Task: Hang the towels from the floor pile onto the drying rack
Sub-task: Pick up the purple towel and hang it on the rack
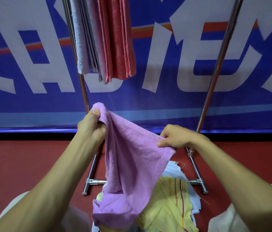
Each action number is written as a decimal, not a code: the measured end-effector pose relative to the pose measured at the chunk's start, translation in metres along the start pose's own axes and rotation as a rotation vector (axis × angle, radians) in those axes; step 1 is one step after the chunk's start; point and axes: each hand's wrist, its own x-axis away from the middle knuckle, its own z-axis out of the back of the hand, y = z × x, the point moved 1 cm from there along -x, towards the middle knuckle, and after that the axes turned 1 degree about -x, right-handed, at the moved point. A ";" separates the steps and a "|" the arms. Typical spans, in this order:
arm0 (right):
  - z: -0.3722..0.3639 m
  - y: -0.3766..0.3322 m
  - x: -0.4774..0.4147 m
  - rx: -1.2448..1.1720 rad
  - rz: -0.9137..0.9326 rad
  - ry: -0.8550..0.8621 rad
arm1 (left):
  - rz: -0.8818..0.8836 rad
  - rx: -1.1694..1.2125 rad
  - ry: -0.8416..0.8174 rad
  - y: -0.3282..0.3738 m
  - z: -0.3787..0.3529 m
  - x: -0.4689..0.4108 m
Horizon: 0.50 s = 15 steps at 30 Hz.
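Gripping a purple towel (131, 156) at its top corner with the left hand (91, 126), fingers curled tight round the cloth. Pinching the towel's other upper edge with the right hand (175, 138), lower and off to the right. Stretched between the two hands, sagging down with its bottom end on the floor pile (170, 203) of yellow striped and pale cloths. Behind, on the drying rack (215, 77), already hung: a grey towel (81, 39) beside a pink towel (116, 39), touching.

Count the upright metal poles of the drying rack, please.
2. The left pole stands beside the hanging towels; the right pole rises above the right hand, which pinches the purple towel. More may be out of frame.
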 end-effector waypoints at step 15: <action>0.027 -0.025 0.023 -1.103 0.240 0.134 | -0.060 -0.620 -0.053 -0.046 -0.004 0.020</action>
